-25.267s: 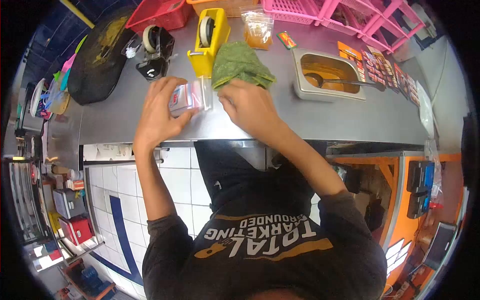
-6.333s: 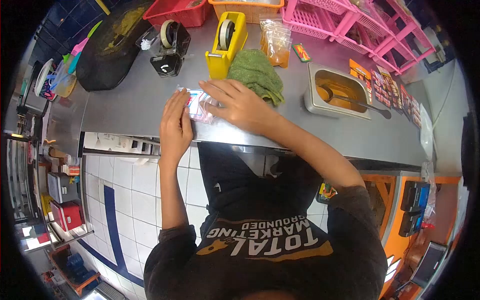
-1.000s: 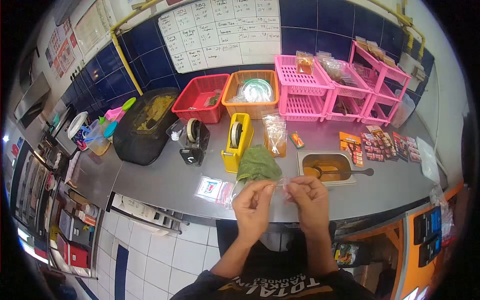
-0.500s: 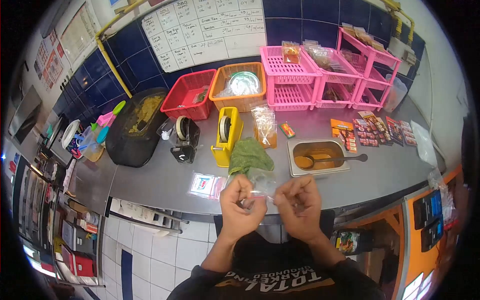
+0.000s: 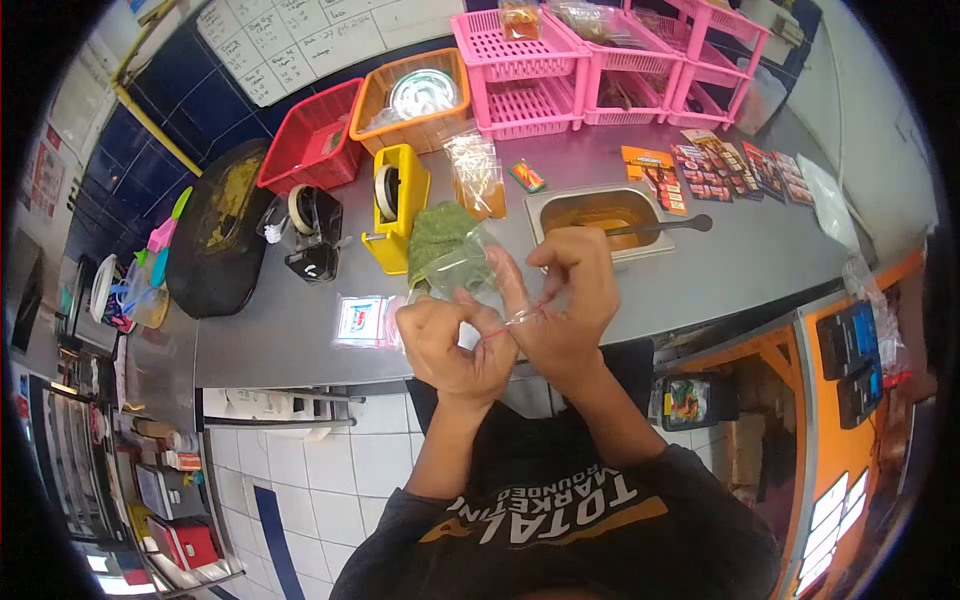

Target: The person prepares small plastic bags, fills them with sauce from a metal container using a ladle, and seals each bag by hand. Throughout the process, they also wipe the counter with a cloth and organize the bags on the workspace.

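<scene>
A clear zip bag (image 5: 456, 268) with a reddish strip at its mouth is between my two hands above the front of the steel counter. My left hand (image 5: 452, 345) pinches the bag's edge with curled fingers. My right hand (image 5: 572, 312) grips the other side of the mouth, one digit pointing up against the clear film. Behind the bag lies a crumpled green cloth (image 5: 437, 235). Left of my left hand is a stack of flat zip bags (image 5: 366, 322) with a printed label. A steel pan (image 5: 536, 212) holding orange-brown sauce and a dark ladle (image 5: 668, 226) stands beyond my right hand.
Yellow (image 5: 404, 205) and black (image 5: 315, 235) tape dispensers stand left of the cloth. Behind are a red basket (image 5: 318, 140), an orange basket (image 5: 412, 125) and pink racks (image 5: 520, 65). Filled packets (image 5: 474, 175) and printed sachets (image 5: 655, 178) lie on the counter.
My hands have come closer together at the bag's mouth, and a right-hand digit now points upward against the film. The camera view has tilted down and shifted right.
</scene>
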The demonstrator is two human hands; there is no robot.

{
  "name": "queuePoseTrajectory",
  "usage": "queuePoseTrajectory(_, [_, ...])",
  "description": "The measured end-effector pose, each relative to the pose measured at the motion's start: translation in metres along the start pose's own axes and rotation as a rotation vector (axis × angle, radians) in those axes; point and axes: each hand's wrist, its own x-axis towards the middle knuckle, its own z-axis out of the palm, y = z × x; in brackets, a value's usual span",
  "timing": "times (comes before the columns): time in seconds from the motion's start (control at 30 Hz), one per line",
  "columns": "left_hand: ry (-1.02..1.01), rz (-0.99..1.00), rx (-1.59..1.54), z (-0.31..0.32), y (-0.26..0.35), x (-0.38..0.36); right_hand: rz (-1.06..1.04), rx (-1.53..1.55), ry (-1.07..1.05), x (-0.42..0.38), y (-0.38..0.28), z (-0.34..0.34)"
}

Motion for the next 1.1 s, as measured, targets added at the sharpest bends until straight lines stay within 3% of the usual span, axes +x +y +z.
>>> queuePoseTrajectory(0.1, [-0.127,0.061,0.071,-0.008,-0.001,0.007,-0.06,-0.06,-0.092,-0.005,0.006,-0.006])
queuePoseTrajectory(0.2, [-0.072,-0.028,0.062,-0.005,0.005,0.012,-0.236,-0.117,-0.215,-0.002,0.017,-0.009])
queuePoseTrajectory(0.3, [-0.013,-0.041,0.024,0.0,-0.003,0.012,-0.086,-0.107,-0.266,-0.011,0.013,-0.012])
queuePoseTrajectory(0.4, [-0.221,0.067,-0.013,-0.005,-0.004,0.021,0.263,0.067,-0.19,-0.006,0.009,-0.012])
queuePoseTrajectory(0.5, [-0.348,0.162,-0.074,-0.012,-0.008,0.017,0.341,0.062,-0.21,0.0,0.008,-0.016])
queuePoseTrajectory(0.6, [-0.404,0.306,-0.119,-0.02,-0.008,0.027,0.611,0.253,-0.296,0.0,0.01,-0.02])
queuePoseTrajectory(0.73, [-0.466,0.518,-0.039,-0.013,-0.017,0.035,0.743,0.807,-0.401,-0.016,0.027,-0.022])
queuePoseTrajectory(0.83, [-0.507,0.591,-0.01,-0.011,-0.017,0.041,0.81,0.704,-0.53,-0.015,0.021,-0.032])
queuePoseTrajectory(0.9, [-0.54,0.644,-0.004,-0.008,-0.018,0.044,0.812,0.731,-0.492,-0.019,0.02,-0.036])
queuePoseTrajectory(1.0, [-0.619,0.453,-0.126,-0.007,-0.019,0.047,0.839,0.683,-0.498,-0.015,0.015,-0.054])
queuePoseTrajectory(1.1, [-0.566,0.241,-0.194,0.001,-0.024,0.045,0.854,0.481,-0.509,0.001,0.021,-0.101])
